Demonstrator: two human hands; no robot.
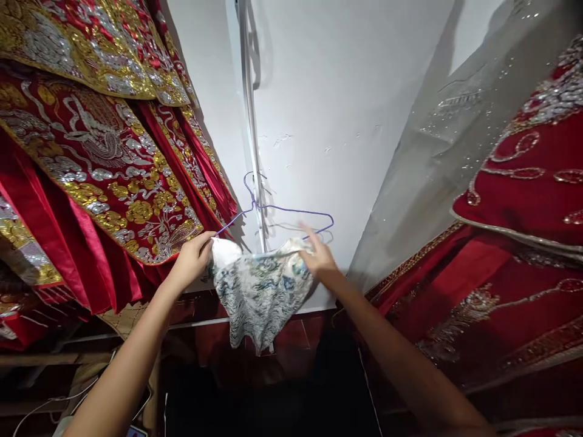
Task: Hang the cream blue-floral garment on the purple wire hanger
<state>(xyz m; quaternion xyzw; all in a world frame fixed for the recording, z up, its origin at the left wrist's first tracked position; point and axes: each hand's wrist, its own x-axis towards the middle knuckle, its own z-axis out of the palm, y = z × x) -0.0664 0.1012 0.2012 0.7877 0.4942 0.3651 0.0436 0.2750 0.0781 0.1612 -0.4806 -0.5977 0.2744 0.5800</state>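
A thin purple wire hanger (296, 210) stands upright in front of me, its hook beside a white pole. From its lower part hangs a small, light garment (262, 288) with a blue, green and grey print; its exact kind is unclear. My left hand (195, 255) is closed at the garment's upper left corner, beside the hanger's left end, pinching the cloth there. At the opposite corner, my right hand (319, 258) has its thumb against the fabric, and its blurred fingers stretch up apart near the hanger's right end.
Red costumes with gold and silver embroidery (104, 145) hang close on the left. More red beaded costumes (523, 200) and a translucent cover (437, 139) are on the right. A white pole (249, 91) stands before a white wall (337, 73). Reddish tiles (291, 334) lie below.
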